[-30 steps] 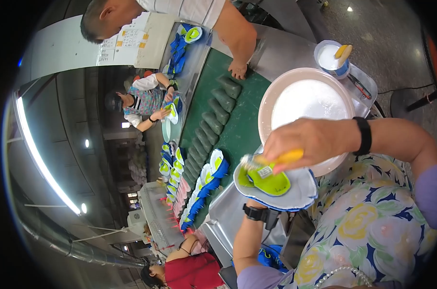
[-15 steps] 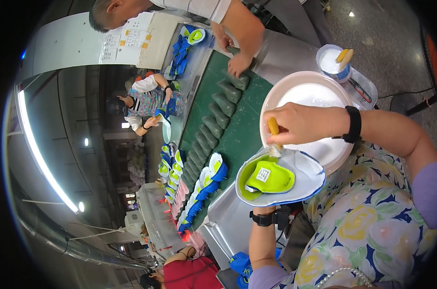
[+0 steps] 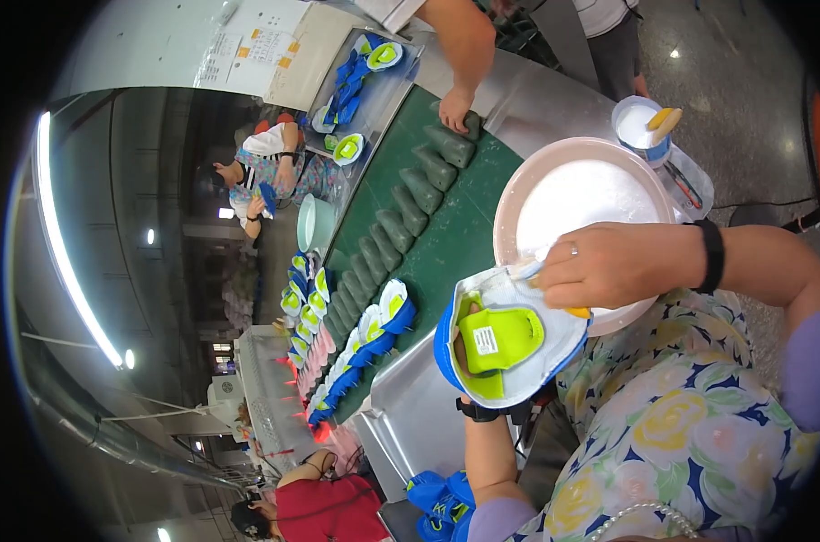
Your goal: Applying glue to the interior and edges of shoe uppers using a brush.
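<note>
My left hand [image 3: 462,350] holds up a blue shoe upper [image 3: 554,370]. Its underside faces me, with a white rim and a lime-green lining bearing a small white label. Most of that hand is hidden behind the upper. My right hand [image 3: 595,271] is closed round a brush, whose yellow handle [image 3: 579,313] pokes out below the fingers. The fingers are at the upper's white rim, and the bristles cannot be made out. Just behind the right hand stands a pink basin [image 3: 509,194] of white liquid.
Dark green shoe lasts [image 3: 393,230] line a green conveyor belt [image 3: 464,217], with finished-edge uppers [image 3: 371,336] beside them. A tub with brushes [image 3: 656,135] stands past the basin. Blue uppers [image 3: 441,501] lie lower down. A co-worker's hand [image 3: 455,107] touches a last; other people work beyond.
My right hand has moved down and right, across the shoe upper's rim. The upper has tilted, showing more of its blue side. The co-worker across the belt has drawn back, with one hand on a last.
</note>
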{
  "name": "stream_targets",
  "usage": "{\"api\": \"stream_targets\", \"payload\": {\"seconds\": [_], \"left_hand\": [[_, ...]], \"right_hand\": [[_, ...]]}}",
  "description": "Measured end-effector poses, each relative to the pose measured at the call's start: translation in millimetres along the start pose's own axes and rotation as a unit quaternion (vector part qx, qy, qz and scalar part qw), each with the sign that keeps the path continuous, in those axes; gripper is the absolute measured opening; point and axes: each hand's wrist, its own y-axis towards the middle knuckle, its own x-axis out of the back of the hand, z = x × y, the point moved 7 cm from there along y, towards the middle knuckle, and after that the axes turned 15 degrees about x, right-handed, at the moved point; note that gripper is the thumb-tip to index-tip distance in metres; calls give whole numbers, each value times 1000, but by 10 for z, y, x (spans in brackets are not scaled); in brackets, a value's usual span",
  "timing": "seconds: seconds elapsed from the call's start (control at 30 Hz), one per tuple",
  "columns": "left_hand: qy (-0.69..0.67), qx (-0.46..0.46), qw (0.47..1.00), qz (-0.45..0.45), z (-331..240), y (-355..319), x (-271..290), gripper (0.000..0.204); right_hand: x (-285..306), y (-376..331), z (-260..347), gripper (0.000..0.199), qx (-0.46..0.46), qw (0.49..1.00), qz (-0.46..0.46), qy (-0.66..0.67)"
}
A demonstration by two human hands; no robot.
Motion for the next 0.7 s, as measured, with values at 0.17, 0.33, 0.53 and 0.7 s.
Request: {"api": "stream_targets", "payload": {"seconds": [0.17,0.33,0.53,0.7], "left_hand": [[98,-29,994,-36,-78,-102,19,38],[286,-84,951,-86,-138,-67,-245,26],[259,-86,955,-113,2,-153,349,23],[253,-135,942,-173,-117,-91,996,21]], "right_hand": [[93,-33,-121,26,-88,991,-97,37],[20,165,-332,28,-127,975,-175,52],[-75,244,-564,26,-202,951,-188,139],[-181,-37,-840,24,-386,902,-65,179]]}}
